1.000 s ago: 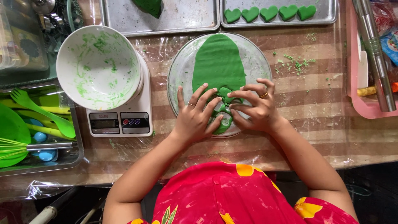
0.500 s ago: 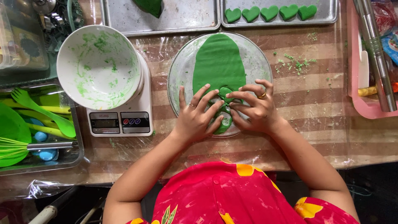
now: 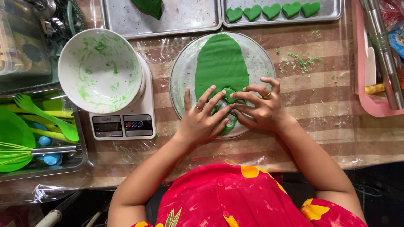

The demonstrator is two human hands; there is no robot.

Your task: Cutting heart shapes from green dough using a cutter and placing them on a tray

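On the plastic-covered striped table (image 3: 328, 122), left hand (image 3: 202, 122) and right hand (image 3: 259, 107) press spread fingers onto the flat green dough sheet (image 3: 221, 63), steadying it on the round glass plate (image 3: 183, 75).

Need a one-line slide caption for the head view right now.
Left hand and right hand press on rolled green dough on a round glass plate.

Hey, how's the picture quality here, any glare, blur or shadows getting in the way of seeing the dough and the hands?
Head view: even, bright light and sharp focus on the left hand, right hand and green dough; soft glare on the clear plastic table cover and the metal trays; only faint shadows under the hands; the bottom edge falls dark below the table.
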